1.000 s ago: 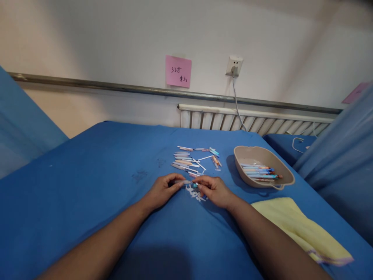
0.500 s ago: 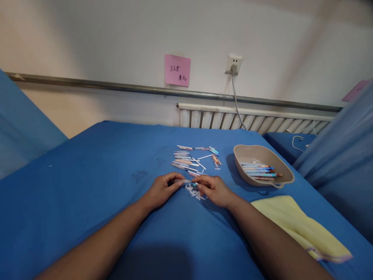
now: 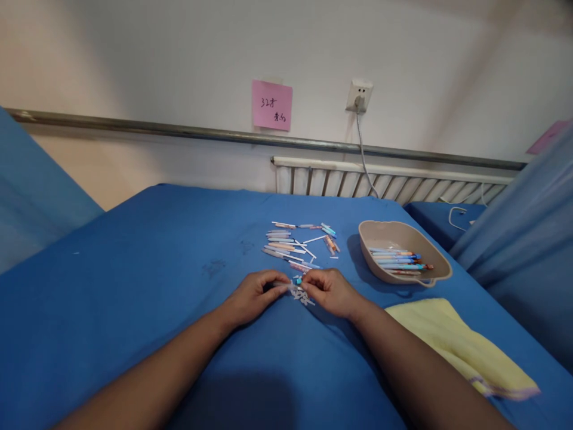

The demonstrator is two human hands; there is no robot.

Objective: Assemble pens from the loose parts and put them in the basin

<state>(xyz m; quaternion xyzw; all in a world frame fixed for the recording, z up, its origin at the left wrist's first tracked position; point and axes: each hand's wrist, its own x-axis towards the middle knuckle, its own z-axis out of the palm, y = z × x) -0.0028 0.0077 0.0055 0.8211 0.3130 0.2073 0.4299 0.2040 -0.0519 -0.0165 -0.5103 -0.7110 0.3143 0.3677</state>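
Low over the blue cloth, my left hand pinches a pale, translucent pen barrel that points to the right. Facing it, my right hand has thumb and forefinger closed by a small teal piece; what sits between those fingertips is too small to make out. Just below the fingertips lies a heap of small white plastic parts. Beyond my hands are loose pen barrels, thin white refills and a cluster of orange-brown pen parts.
A beige basin with several pens stands at the right. Nearer me lies a yellow cloth. Behind the blue-covered surface are a radiator, a rail and a wall socket with a cable.
My left hand has shifted slightly right, bringing the barrel over the white parts. The teal piece shows more clearly between my hands. My right hand has barely moved.
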